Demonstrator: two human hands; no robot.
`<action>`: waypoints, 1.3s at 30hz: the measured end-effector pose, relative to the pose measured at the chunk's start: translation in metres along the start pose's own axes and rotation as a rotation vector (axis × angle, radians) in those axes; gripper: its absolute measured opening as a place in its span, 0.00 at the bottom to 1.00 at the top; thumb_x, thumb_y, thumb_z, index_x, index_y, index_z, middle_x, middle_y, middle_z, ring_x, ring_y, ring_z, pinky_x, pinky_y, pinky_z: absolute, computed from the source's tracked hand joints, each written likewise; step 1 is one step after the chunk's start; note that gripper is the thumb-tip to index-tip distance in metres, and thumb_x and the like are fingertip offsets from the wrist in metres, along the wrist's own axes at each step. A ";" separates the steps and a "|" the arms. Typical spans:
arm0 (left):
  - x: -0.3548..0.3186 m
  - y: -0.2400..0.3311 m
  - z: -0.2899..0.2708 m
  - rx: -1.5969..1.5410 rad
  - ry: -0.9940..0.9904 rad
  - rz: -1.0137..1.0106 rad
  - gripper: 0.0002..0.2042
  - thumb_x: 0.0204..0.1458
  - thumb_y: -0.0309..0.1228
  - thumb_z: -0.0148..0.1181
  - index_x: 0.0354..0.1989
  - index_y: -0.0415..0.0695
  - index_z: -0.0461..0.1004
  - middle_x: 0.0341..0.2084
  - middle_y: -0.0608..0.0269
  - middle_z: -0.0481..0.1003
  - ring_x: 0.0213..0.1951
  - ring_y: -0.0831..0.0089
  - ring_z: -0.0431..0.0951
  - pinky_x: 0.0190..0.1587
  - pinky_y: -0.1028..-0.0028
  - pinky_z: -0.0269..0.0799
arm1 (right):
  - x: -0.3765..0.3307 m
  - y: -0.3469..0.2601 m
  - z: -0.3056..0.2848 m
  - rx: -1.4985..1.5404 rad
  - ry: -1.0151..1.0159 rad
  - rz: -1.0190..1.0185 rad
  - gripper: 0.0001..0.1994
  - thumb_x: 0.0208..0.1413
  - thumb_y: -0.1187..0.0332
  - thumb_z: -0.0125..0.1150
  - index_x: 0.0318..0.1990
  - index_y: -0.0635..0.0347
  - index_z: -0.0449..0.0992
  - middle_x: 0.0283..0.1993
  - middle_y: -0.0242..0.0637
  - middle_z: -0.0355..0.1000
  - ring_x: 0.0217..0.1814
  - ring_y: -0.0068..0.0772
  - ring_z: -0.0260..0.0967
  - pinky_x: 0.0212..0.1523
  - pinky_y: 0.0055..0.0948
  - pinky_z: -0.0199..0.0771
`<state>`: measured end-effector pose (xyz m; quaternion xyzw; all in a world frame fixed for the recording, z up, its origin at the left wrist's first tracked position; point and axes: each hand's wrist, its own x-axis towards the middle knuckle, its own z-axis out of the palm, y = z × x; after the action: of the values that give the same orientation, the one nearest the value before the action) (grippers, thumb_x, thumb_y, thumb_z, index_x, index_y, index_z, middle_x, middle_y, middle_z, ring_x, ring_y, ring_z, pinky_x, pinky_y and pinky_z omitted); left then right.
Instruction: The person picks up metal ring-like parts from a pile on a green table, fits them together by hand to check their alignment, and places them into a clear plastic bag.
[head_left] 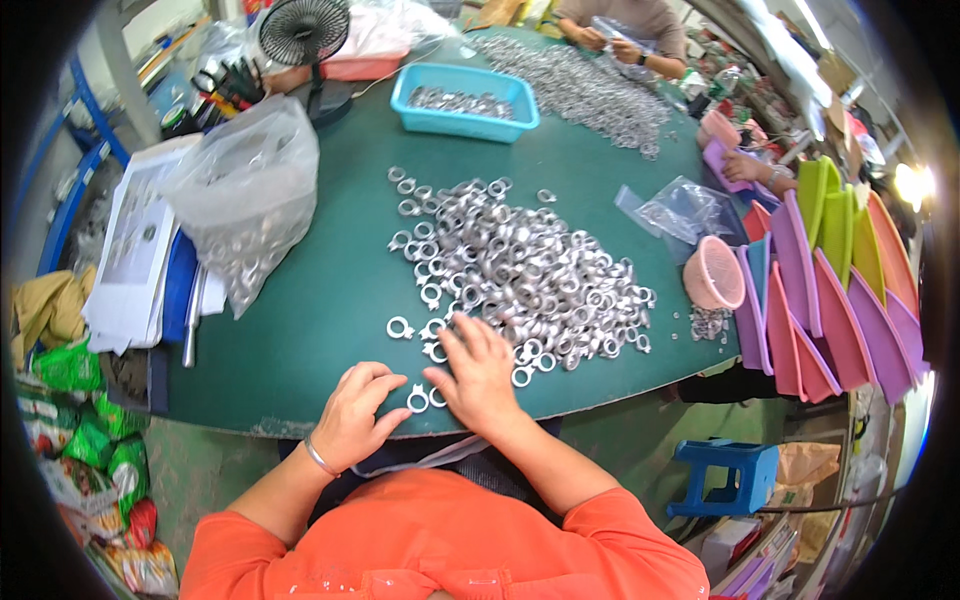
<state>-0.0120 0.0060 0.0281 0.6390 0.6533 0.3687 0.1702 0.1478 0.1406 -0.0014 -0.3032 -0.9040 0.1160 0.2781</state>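
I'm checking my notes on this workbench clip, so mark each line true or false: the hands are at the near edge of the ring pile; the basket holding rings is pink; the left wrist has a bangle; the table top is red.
1. Both hands, left hand and right hand, rest at the near edge of the pile of metal rings. True.
2. The basket holding rings is pink. False: the basket is blue.
3. The left wrist wears a bangle. True.
4. The table top is red. False: the table is green.

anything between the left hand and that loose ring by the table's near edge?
Nothing visible. The left hand has its fingertips right beside the metal ring on the green table; the right hand flanks the ring's other side.
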 end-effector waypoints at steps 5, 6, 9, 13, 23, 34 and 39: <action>0.005 -0.002 0.015 0.176 0.008 0.002 0.38 0.36 0.36 0.75 0.58 0.37 0.64 0.50 0.49 0.66 0.49 0.50 0.68 0.54 0.59 0.65 | -0.004 0.002 0.004 0.045 -0.074 -0.043 0.26 0.50 0.53 0.65 0.55 0.53 0.73 0.64 0.35 0.63 0.63 0.49 0.57 0.57 0.49 0.56; 0.005 -0.001 0.018 0.198 0.011 -0.011 0.39 0.36 0.37 0.75 0.59 0.37 0.63 0.51 0.49 0.66 0.50 0.51 0.67 0.54 0.59 0.64 | -0.003 0.001 0.003 0.049 -0.082 -0.049 0.25 0.51 0.53 0.64 0.55 0.53 0.73 0.63 0.35 0.63 0.63 0.48 0.57 0.57 0.49 0.57; 0.003 0.001 0.023 0.220 0.051 -0.034 0.39 0.37 0.38 0.74 0.59 0.37 0.63 0.52 0.49 0.66 0.50 0.51 0.68 0.53 0.58 0.64 | -0.004 0.001 0.003 0.090 -0.131 -0.091 0.23 0.52 0.55 0.64 0.54 0.53 0.73 0.63 0.33 0.63 0.64 0.47 0.57 0.57 0.48 0.59; -0.003 -0.007 0.032 0.252 0.149 -0.036 0.36 0.40 0.35 0.72 0.59 0.37 0.63 0.53 0.47 0.65 0.50 0.50 0.68 0.53 0.58 0.64 | -0.001 -0.003 -0.001 0.136 -0.113 -0.186 0.22 0.51 0.57 0.65 0.54 0.52 0.74 0.63 0.36 0.64 0.65 0.47 0.58 0.59 0.47 0.58; 0.002 -0.005 0.034 0.320 0.041 -0.088 0.57 0.35 0.56 0.73 0.66 0.30 0.48 0.67 0.36 0.48 0.69 0.42 0.47 0.68 0.49 0.43 | 0.182 0.096 -0.003 -0.189 -0.139 0.084 0.28 0.56 0.48 0.59 0.59 0.54 0.70 0.67 0.48 0.59 0.71 0.54 0.51 0.66 0.53 0.53; 0.004 -0.007 0.033 0.343 0.027 -0.144 0.57 0.38 0.54 0.72 0.67 0.27 0.45 0.67 0.31 0.46 0.69 0.39 0.46 0.68 0.48 0.43 | 0.227 0.105 0.025 0.017 -0.667 0.021 0.31 0.38 0.43 0.70 0.55 0.30 0.76 0.62 0.34 0.66 0.64 0.56 0.56 0.64 0.49 0.62; 0.008 -0.004 0.033 0.326 -0.011 -0.146 0.58 0.39 0.55 0.71 0.67 0.25 0.43 0.67 0.27 0.45 0.69 0.37 0.45 0.68 0.48 0.42 | 0.202 0.077 0.013 0.227 -0.749 -0.203 0.21 0.41 0.55 0.70 0.47 0.40 0.80 0.56 0.35 0.70 0.61 0.52 0.58 0.61 0.49 0.59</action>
<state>0.0074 0.0225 0.0050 0.6111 0.7481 0.2410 0.0942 0.0442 0.3247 0.0455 -0.1166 -0.9496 0.2895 -0.0290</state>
